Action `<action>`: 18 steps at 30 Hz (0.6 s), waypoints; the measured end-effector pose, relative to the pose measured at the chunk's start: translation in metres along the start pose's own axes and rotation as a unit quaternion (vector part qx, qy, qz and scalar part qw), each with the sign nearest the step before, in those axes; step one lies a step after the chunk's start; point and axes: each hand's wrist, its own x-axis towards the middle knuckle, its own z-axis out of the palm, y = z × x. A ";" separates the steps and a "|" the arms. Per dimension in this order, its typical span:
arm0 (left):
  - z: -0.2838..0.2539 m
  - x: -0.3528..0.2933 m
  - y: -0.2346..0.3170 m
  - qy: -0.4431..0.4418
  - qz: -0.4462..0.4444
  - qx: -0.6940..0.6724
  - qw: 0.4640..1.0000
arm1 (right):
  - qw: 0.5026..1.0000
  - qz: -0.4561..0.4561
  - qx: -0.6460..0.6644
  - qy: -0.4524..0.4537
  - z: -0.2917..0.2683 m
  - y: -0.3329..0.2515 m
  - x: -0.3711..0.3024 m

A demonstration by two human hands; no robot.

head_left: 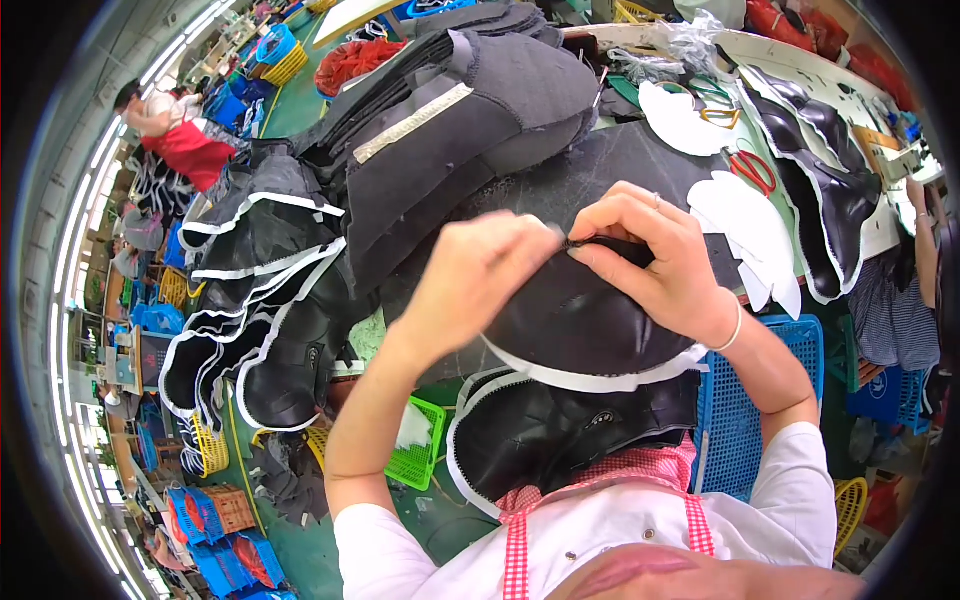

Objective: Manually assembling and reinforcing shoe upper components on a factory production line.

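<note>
A black leather shoe upper [580, 320] with a white edge lies in front of me at the table's near side. My right hand [655, 262] pinches its far edge between thumb and fingers. My left hand [475, 280], slightly blurred, has curled fingers that meet the same edge right beside the right thumb. Exactly what lies between the left fingertips is hidden. Below, another black upper [560, 440] with white trim rests against my lap, over a red-checked apron [600, 475].
Dark fabric pieces [440, 150] are stacked at the far left. White-edged uppers [285, 385] hang left. White cut pieces [735, 225], red-handled scissors [752, 172] and more uppers [835, 190] lie right. A blue basket [760, 400] and a green basket [420, 455] stand below. A person in red [195, 155] is far left.
</note>
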 end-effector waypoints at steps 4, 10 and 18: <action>-0.020 0.032 -0.067 0.110 0.067 0.359 0.925 | 0.984 0.061 0.038 -0.163 -0.010 0.012 -0.003; -0.063 0.053 -0.162 0.107 -0.031 0.520 0.847 | 0.959 0.116 0.040 -0.254 -0.017 0.007 -0.001; -0.065 0.074 -0.133 0.162 0.030 0.349 0.922 | 0.988 -0.093 -0.056 -0.106 0.050 0.097 0.056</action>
